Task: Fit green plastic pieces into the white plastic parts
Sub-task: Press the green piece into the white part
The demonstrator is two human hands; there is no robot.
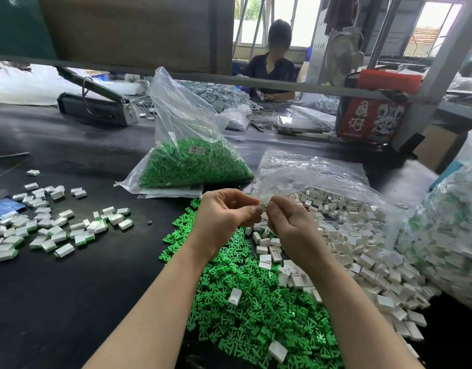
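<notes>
Glossy green plastic pieces [256, 310] lie heaped on a matt black table [69, 288]; beside that heap, smooth white plastic parts [362, 251] spill from a clear, crinkled plastic bag [317, 171]; behind the heap, a second shiny transparent bag [184, 115] holds more green plastic; far beyond it, grey metal frame bars [283, 85] look dull.

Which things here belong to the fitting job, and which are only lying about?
Job:
- loose green pieces
- loose white parts
- bag of green pieces
- finished pieces
- left hand and right hand, pinching a small white part

Lying about:
- heat sealer
- red box
- fan
</notes>
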